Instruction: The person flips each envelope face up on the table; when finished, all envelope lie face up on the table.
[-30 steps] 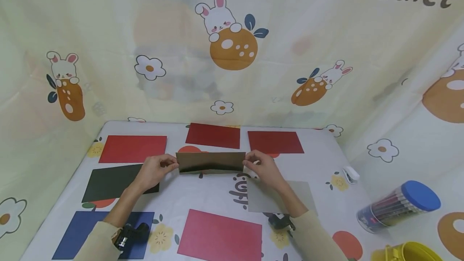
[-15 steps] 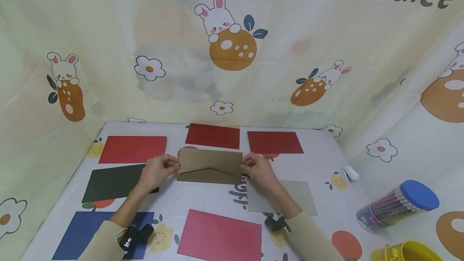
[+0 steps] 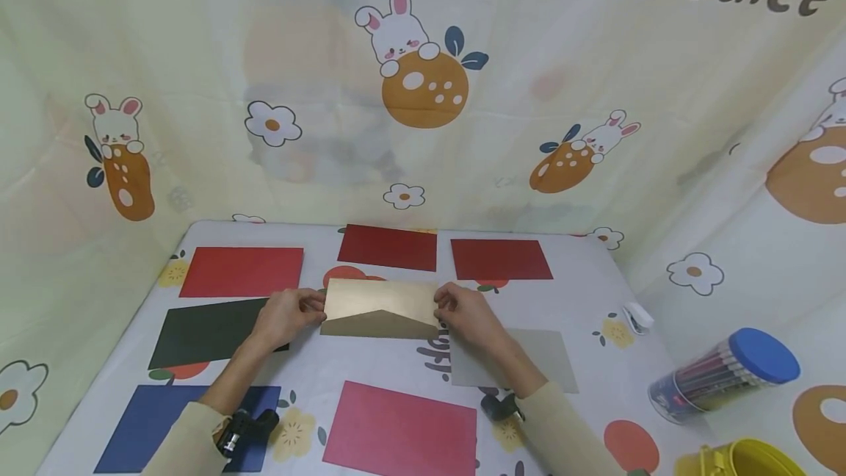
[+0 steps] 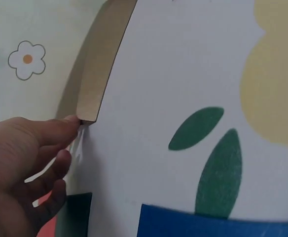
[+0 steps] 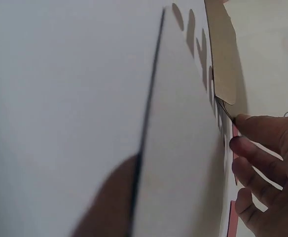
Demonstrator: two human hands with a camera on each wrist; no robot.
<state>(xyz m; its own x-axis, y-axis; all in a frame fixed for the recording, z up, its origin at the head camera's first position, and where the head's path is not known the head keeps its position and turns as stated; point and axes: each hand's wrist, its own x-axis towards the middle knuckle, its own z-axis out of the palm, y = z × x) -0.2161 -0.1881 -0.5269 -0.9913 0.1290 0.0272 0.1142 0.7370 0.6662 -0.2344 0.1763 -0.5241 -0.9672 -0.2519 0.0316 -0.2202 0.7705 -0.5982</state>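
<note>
A gold-brown envelope (image 3: 383, 298) with a shallow peaked edge lies across the middle of the table in the head view, its upper part catching light. My left hand (image 3: 287, 316) pinches its left end between thumb and fingers. At its right end, my right hand (image 3: 471, 316) pinches the edge. In the left wrist view, the left hand (image 4: 28, 168) meets a corner of the envelope (image 4: 102, 64). The right wrist view has the right hand (image 5: 267, 158) at the other end of the envelope (image 5: 223, 54), where its layers stand slightly apart.
Around lie red (image 3: 241, 272), dark red (image 3: 386, 247), another dark red (image 3: 502, 259), dark green (image 3: 198, 333), blue (image 3: 145, 424), pink (image 3: 399, 428) and grey (image 3: 542, 358) paper rectangles. At right stand a blue-lidded pen jar (image 3: 723, 373), a yellow container (image 3: 743, 459) and a small white object (image 3: 639, 318).
The envelope has tilted from a dark, open-looking edge to show its lighter gold face and peaked edge. Both hands keep their hold, and the right hand has shifted slightly left.
</note>
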